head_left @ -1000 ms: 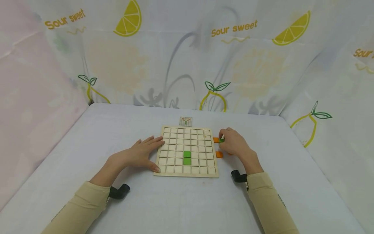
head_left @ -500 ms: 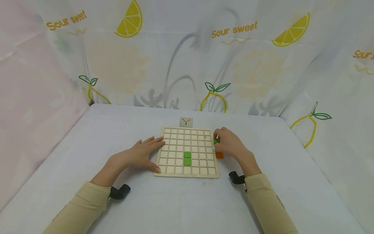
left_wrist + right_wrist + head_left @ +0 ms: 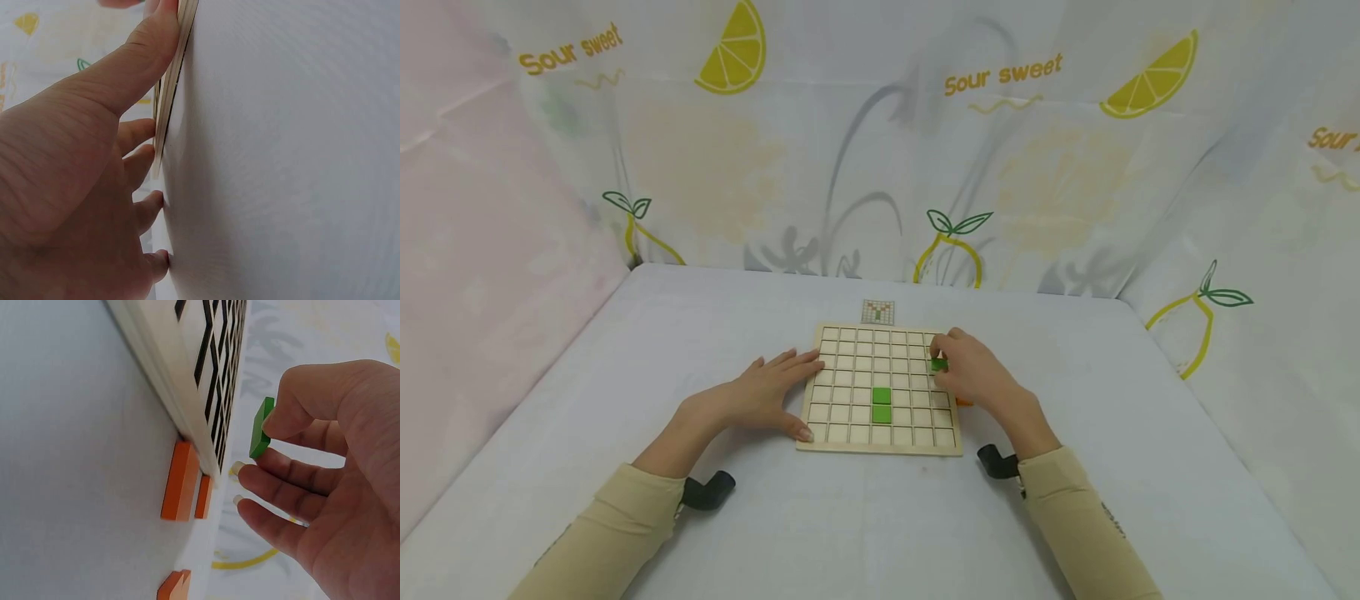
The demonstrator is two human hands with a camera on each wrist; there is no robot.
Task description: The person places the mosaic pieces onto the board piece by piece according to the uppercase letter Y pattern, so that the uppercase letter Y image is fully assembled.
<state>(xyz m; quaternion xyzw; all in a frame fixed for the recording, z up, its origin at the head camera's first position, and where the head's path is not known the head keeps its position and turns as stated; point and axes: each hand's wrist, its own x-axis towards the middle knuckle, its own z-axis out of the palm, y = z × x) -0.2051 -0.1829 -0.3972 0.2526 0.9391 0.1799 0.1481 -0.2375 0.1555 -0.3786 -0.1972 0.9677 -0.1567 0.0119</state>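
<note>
Two green square tiles (image 3: 882, 405) lie one behind the other in the grid cells of a pale wooden board (image 3: 880, 448). My right hand (image 3: 977, 371) pinches another green tile (image 3: 260, 428) between thumb and fingers, held above the right edge of the board. Spread out flat, my left hand (image 3: 756, 396) rests at the board's left edge, its thumb on the near left corner and its fingertips on the rim. In the left wrist view the thumb (image 3: 140, 59) lies against the board's side.
Several orange tiles (image 3: 178, 481) lie on the white cloth along the board's right side, mostly hidden by the right hand in the head view. Behind the board lies a small pattern card (image 3: 877, 312) with a coloured grid. A lemon-print curtain (image 3: 1037, 167) hangs at the back.
My right hand has lifted the green tile from beside the board's right edge and carried it left over the board. My left hand has stayed in place.
</note>
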